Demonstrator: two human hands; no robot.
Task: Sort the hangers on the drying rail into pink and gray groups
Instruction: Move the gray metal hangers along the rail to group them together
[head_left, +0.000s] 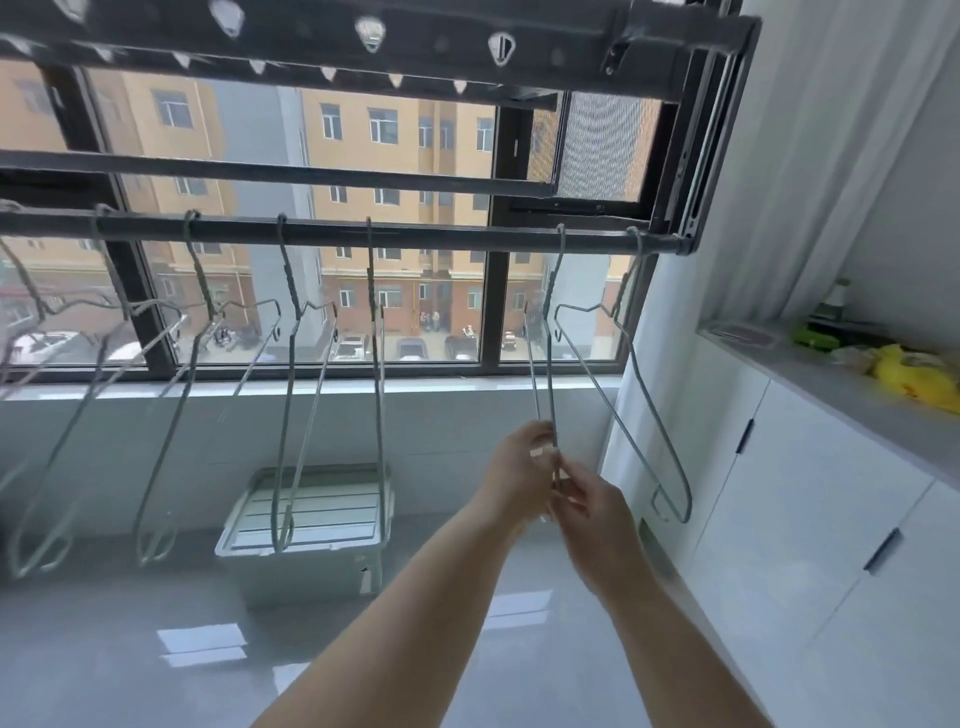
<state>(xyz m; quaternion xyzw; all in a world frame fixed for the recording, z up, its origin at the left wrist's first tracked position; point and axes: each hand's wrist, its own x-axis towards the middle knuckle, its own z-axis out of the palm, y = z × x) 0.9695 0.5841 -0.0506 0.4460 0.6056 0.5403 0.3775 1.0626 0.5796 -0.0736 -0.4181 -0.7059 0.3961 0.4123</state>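
Gray wire hangers (288, 283) hang spaced along the drying rail (415, 235) in front of the window (426, 322). Both hands grasp the bottom of one hanger (549, 374), second from the rail's right end. The left hand (519, 467) pinches its wires and the right hand (592, 519) pinches them just beneath.

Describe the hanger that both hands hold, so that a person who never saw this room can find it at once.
Find the dark drying rail in front of the window. Counting from its right end, near the white cupboards, it is the second hanger, just left of the last hanger. Only this one has its lower end pinched by the left hand and the right hand.
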